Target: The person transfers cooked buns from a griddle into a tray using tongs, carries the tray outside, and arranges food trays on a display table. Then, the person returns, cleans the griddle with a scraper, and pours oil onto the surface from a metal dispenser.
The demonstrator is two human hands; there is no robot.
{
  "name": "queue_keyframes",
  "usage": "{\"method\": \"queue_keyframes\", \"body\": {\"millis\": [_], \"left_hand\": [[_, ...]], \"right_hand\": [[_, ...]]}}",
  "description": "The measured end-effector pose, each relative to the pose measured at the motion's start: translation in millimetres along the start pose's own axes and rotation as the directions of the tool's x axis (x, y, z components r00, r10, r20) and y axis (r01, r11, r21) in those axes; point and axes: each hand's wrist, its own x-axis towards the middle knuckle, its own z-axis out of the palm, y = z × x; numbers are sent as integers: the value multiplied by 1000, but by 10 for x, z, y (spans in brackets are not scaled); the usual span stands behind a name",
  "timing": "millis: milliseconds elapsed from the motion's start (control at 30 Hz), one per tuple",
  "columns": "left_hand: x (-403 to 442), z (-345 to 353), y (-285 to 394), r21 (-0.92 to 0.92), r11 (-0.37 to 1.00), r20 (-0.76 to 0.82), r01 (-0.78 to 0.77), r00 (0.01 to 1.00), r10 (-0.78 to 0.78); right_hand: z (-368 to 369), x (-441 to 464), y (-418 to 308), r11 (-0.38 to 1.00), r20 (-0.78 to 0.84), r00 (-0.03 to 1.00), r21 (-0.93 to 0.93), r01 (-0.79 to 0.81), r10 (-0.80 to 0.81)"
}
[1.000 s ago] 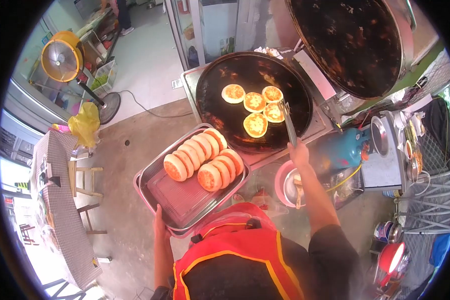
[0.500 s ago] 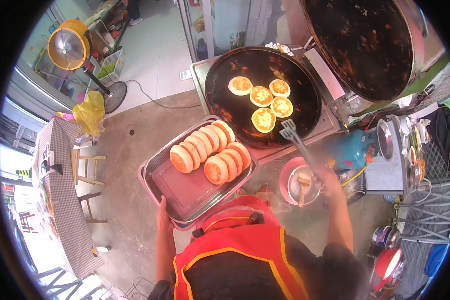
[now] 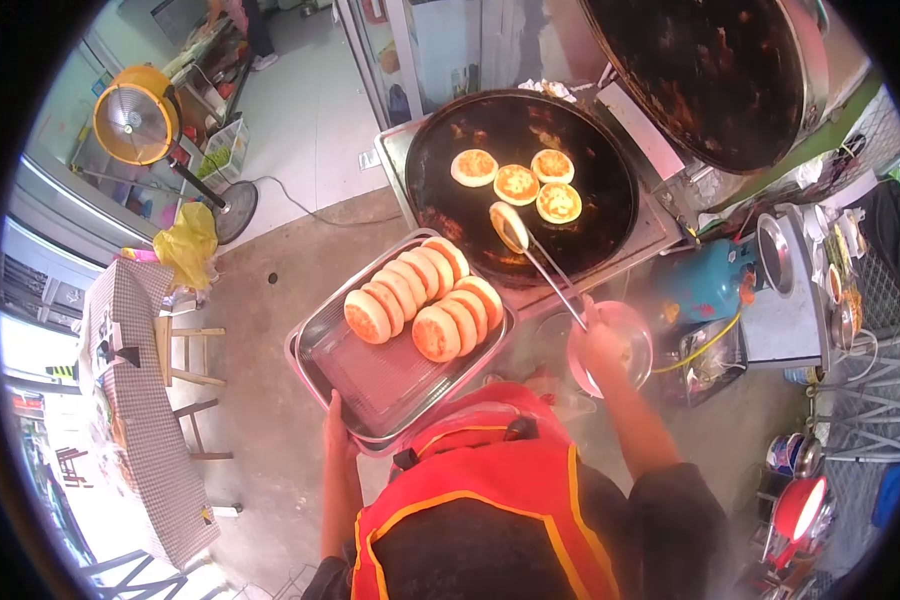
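My right hand (image 3: 602, 345) is closed around the handle of metal tongs (image 3: 553, 275). A round browned flatbread (image 3: 510, 229), tilted on edge, is caught in the tongs' end over the round black griddle (image 3: 450, 225). Several more flatbreads (image 3: 516, 185) lie flat on the griddle, golden side up. My left hand (image 3: 338, 422) grips the near left rim of a metal tray (image 3: 355, 375) with a mesh bottom. Two rows of upright, leaning flatbreads (image 3: 410, 282) stand in the tray, which is beside the griddle's near left edge.
A raised round griddle lid (image 3: 705, 75) stands at the upper right. A pink bowl (image 3: 638, 335) sits below my right hand, near a teal gas cylinder (image 3: 705, 285). A yellow fan (image 3: 135, 115) and a checked-cloth table (image 3: 140, 400) are at the left.
My right hand has moved left and forward with the tongs. One flatbread, flat on the griddle before, is now lifted on edge in them. My left hand still holds the tray.
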Motion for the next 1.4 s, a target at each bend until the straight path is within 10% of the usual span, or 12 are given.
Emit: {"method": "queue_keyframes", "body": {"millis": [633, 733, 833, 867, 933, 1133, 1400], "left_hand": [[-122, 155, 78, 59, 998, 4, -20, 1000, 19], [-159, 197, 102, 84, 996, -40, -24, 999, 27], [-114, 136, 50, 53, 998, -23, -12, 1000, 14], [-109, 127, 50, 50, 999, -17, -14, 1000, 15], [-103, 129, 48, 41, 999, -18, -15, 1000, 16], [-37, 5, -20, -22, 999, 55, -31, 998, 32], [-21, 40, 37, -4, 1000, -57, 19, 998, -19]], "right_hand": [[-481, 284, -25, 887, 2, 958, -377, 265, -285], [-725, 234, 128, 970, 17, 990, -197, 140, -139], [-686, 214, 534, 890, 85, 979, 437, 132, -187], [-649, 246, 550, 784, 308, 950, 599, -161, -41], [-663, 399, 383, 364, 741, 668, 605, -708, 68], [115, 502, -152, -25, 839, 544, 544, -839, 3], [-669, 44, -402, 367, 565, 822, 750, -550, 76]]}}
